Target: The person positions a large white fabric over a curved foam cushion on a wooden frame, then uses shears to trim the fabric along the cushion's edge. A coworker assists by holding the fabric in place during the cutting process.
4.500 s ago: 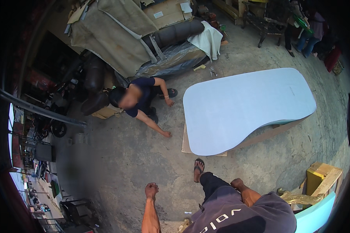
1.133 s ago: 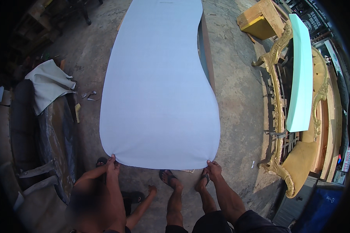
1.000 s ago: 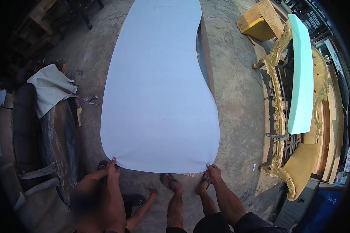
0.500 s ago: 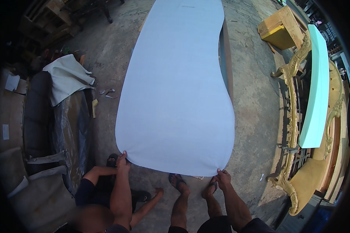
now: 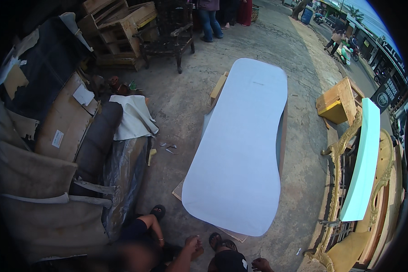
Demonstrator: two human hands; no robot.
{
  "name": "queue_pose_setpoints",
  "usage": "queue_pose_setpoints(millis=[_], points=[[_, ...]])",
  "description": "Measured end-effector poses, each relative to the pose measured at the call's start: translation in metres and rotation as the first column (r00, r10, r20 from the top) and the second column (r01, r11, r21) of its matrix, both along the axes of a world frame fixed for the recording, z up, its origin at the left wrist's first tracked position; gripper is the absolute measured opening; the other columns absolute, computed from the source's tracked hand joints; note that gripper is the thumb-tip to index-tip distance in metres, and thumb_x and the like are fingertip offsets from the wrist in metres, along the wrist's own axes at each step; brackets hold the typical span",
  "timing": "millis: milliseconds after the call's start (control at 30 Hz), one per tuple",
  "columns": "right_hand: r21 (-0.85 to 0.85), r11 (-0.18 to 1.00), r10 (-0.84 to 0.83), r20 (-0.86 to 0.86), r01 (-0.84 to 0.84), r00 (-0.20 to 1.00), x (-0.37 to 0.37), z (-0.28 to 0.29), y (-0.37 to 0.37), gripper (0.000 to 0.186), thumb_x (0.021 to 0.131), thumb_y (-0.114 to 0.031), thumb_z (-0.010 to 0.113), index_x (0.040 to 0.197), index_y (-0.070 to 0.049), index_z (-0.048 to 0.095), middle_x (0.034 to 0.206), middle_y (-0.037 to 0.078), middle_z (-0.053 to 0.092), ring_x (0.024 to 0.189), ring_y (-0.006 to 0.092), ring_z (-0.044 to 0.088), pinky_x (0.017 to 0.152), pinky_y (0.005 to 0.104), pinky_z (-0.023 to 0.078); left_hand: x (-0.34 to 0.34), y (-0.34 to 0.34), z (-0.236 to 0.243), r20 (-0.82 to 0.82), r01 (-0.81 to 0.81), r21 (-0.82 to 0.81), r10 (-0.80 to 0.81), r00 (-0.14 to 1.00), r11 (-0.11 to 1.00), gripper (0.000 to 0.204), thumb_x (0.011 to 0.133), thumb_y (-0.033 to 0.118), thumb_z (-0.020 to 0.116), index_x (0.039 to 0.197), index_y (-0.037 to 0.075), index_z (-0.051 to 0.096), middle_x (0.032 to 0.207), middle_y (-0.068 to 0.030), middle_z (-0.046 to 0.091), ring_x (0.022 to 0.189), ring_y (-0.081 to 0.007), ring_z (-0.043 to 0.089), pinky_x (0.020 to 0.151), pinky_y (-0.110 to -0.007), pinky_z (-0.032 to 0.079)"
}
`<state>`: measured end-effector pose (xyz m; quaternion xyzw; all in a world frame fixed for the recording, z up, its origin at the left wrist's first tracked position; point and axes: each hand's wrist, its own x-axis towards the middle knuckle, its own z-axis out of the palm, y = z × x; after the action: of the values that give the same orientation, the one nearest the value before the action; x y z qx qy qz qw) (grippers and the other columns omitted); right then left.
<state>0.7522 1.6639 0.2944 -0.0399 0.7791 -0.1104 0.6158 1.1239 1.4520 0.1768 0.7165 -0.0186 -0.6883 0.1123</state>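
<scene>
A long white padded panel (image 5: 240, 145), rounded at its ends and waisted along its right side, lies lengthwise ahead of me. Short of its near edge, my left hand (image 5: 192, 244) is apart from the panel with its fingers curled in; I make out nothing in them. My right hand (image 5: 260, 264) is low at the picture's bottom edge, partly cut off. Its fingers look loosely apart, and it touches nothing that I can see. Under the panel, flat boards (image 5: 231, 233) show at the near edge.
A co-worker (image 5: 143, 231) crouches at my left, close to my left arm. Beyond are a dark cushion roll (image 5: 99, 131) and a cream cloth (image 5: 131, 118). On the right stand a gold carved sofa frame (image 5: 340, 154) with a mint foam slab (image 5: 361, 163) and a wooden crate (image 5: 340, 102).
Both hands have let go of the panel's near corners and drawn back toward me. The view has tilted up, so the panel's far end and people in the background now show.
</scene>
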Motion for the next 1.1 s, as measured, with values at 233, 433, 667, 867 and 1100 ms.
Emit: queue_pose_setpoints(millis=[233, 433, 667, 867, 1100], points=[[-0.285, 0.854, 0.428, -0.09, -0.435, 0.899, 0.022, 0.049, -0.065, 0.034, 0.091, -0.028, 0.071, 0.113, -0.001, 0.072, 0.093, 0.012, 0.074, 0.076, 0.0246, 0.072, 0.066, 0.0411, 0.06, 0.035, 0.033, 0.081, -0.13, -0.102, -0.016, 0.1, 0.987, 0.995, 0.024, 0.106, 0.026, 0.059, 0.118, 0.006, 0.061, 0.096, -0.0112, 0.066, 0.088, -0.0283, 0.07, 0.076, -0.049, 0.06], [-0.309, 0.815, 0.451, -0.196, -0.491, 0.871, 0.034, 0.054, -0.189, 0.027, 0.091, -0.025, 0.072, 0.108, -0.004, 0.074, 0.089, 0.011, 0.076, 0.074, 0.0215, 0.073, 0.065, 0.0377, 0.06, 0.078, -0.14, 0.102, -0.073, -0.062, -0.175, 0.05, 0.996, 0.983, 0.024, 0.105, 0.023, 0.06, 0.121, 0.006, 0.06, 0.098, -0.0119, 0.067, 0.087, -0.028, 0.07, 0.075, -0.048, 0.062], [-0.2, 0.966, 0.139, -0.143, -0.166, 0.98, 0.072, 0.075, -0.321, 0.024, 0.091, -0.023, 0.073, 0.104, -0.003, 0.077, 0.087, 0.01, 0.078, 0.073, 0.0181, 0.075, 0.067, 0.0312, 0.062, 0.198, -0.31, 0.15, 0.112, -0.233, -0.437, 0.309, 0.944, 0.869, 0.021, 0.105, 0.018, 0.059, 0.123, 0.007, 0.057, 0.086, -0.0095, 0.064, 0.063, -0.0219, 0.063, 0.054, -0.036, 0.056], [-0.23, 0.97, 0.011, -0.258, -0.072, 0.966, 0.1, 0.097, -0.395, 0.024, 0.088, -0.02, 0.068, 0.1, -0.001, 0.077, 0.08, 0.009, 0.076, 0.067, 0.0151, 0.073, 0.058, 0.03, 0.06, 0.285, -0.35, 0.159, 0.123, -0.124, -0.314, 0.17, 0.978, 0.941, 0.016, 0.105, 0.021, 0.057, 0.117, 0.01, 0.058, 0.085, -0.0084, 0.063, 0.068, -0.0229, 0.064, 0.059, -0.04, 0.055], [-0.441, 0.894, -0.179, -0.182, 0.082, 0.967, 0.191, 0.081, -0.575, 0.029, 0.091, -0.024, 0.066, 0.109, -0.001, 0.074, 0.089, 0.009, 0.076, 0.077, 0.0156, 0.075, 0.068, 0.0328, 0.06, 0.337, -0.364, 0.143, 0.216, 0.194, 0.064, -0.203, 0.955, 0.979, 0.017, 0.104, 0.024, 0.057, 0.108, 0.009, 0.063, 0.087, -0.0074, 0.066, 0.073, -0.0235, 0.066, 0.068, -0.041, 0.056]])
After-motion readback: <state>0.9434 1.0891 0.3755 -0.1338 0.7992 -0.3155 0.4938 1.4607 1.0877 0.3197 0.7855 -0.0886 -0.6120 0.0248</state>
